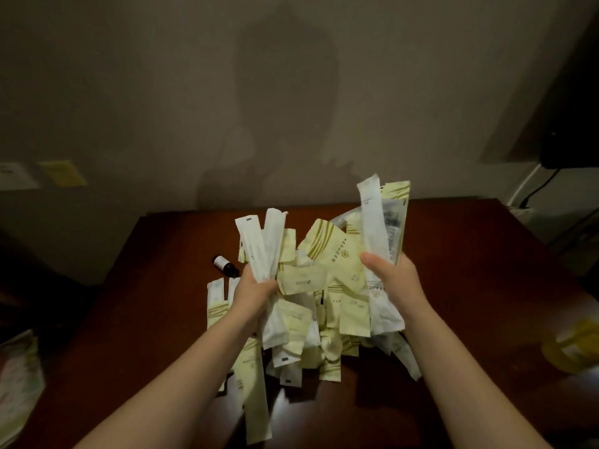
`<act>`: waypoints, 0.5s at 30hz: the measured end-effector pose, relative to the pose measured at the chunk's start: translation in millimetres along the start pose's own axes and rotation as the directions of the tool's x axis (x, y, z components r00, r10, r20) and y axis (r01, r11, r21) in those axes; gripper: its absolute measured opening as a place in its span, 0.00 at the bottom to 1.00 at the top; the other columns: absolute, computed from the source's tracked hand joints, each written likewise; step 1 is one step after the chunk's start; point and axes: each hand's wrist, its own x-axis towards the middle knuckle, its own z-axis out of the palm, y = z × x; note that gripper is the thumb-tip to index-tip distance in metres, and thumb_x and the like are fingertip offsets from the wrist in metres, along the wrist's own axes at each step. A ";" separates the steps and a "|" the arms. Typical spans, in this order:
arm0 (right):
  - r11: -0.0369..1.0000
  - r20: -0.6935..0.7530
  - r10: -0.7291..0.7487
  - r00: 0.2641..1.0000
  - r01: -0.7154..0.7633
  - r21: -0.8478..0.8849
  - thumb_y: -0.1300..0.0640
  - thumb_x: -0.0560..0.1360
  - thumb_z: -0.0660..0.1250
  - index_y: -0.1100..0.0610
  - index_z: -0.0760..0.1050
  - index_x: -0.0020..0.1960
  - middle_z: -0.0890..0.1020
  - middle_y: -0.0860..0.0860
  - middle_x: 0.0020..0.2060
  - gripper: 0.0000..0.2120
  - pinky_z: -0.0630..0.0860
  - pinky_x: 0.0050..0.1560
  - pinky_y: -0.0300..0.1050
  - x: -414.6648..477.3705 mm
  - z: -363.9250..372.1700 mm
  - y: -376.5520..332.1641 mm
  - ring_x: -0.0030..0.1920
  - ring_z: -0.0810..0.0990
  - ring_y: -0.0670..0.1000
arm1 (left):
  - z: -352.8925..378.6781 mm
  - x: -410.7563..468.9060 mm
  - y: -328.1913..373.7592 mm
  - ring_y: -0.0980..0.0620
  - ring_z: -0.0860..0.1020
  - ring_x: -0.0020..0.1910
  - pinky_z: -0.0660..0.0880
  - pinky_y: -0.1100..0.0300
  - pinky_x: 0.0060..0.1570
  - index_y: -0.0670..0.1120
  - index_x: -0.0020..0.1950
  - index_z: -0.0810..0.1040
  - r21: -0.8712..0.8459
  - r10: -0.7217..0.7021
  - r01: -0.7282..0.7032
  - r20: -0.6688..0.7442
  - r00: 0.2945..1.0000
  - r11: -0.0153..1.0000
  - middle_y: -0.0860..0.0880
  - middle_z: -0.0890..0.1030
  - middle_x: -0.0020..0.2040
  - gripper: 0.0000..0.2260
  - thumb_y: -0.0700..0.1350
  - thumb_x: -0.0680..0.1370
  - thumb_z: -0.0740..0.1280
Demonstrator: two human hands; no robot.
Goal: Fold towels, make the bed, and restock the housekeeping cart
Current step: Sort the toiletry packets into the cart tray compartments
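Observation:
A heap of pale yellow and white amenity packets (324, 306) lies in the middle of a dark red-brown table (470, 286). My left hand (251, 291) grips a bunch of long white and yellow packets (259, 247) that stick up above the heap. Over the heap's right side, my right hand (393, 273) grips another bunch of long white and clear packets (381, 222), held upright. Several packets hang down below both hands, and some appear blurred near the table's front.
A small dark bottle with a white cap (225, 265) lies on the table left of the heap. A yellow object (573, 348) sits at the right edge. Printed paper or fabric (16, 384) lies at the lower left. A plain wall stands behind the table, cables at the right.

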 end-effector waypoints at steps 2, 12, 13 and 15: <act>1.000 0.025 0.007 1.000 -0.007 0.019 0.62 0.74 0.69 0.55 0.74 0.58 0.83 0.50 0.46 0.13 0.79 0.34 0.38 -3.3 6.0 2.5 0.43 0.84 0.47 | 13.2 -6.9 6.4 0.48 0.78 0.53 0.78 0.55 0.47 0.51 0.64 0.68 -0.088 0.017 -0.012 0.053 0.998 0.996 0.49 0.79 0.57 0.23 0.37 0.73 0.71; 0.997 -0.081 0.031 0.996 -0.036 -0.065 0.61 0.72 0.72 0.55 0.75 0.56 0.83 0.51 0.47 0.14 0.80 0.37 0.40 -12.0 25.4 26.7 0.45 0.83 0.49 | 35.6 -39.7 31.3 0.48 0.80 0.56 0.79 0.50 0.53 0.50 0.64 0.72 -0.261 0.113 -0.046 0.247 0.962 0.964 0.48 0.81 0.57 0.26 0.33 0.70 0.72; 0.997 -0.097 0.027 0.995 -0.033 -0.070 0.62 0.71 0.72 0.56 0.75 0.57 0.83 0.52 0.48 0.15 0.79 0.36 0.40 -12.5 27.0 26.3 0.45 0.83 0.49 | 34.9 -42.3 33.1 0.48 0.80 0.56 0.79 0.51 0.52 0.52 0.62 0.72 -0.269 0.120 -0.045 0.270 0.955 0.962 0.48 0.81 0.57 0.26 0.31 0.69 0.72; 0.996 -0.118 0.021 0.993 -0.031 -0.086 0.62 0.71 0.72 0.57 0.74 0.58 0.82 0.52 0.48 0.17 0.78 0.35 0.38 -13.9 30.7 25.5 0.45 0.82 0.49 | 33.3 -47.5 36.8 0.48 0.81 0.54 0.80 0.53 0.49 0.53 0.58 0.72 -0.294 0.123 -0.028 0.310 0.943 0.955 0.48 0.82 0.55 0.27 0.29 0.68 0.71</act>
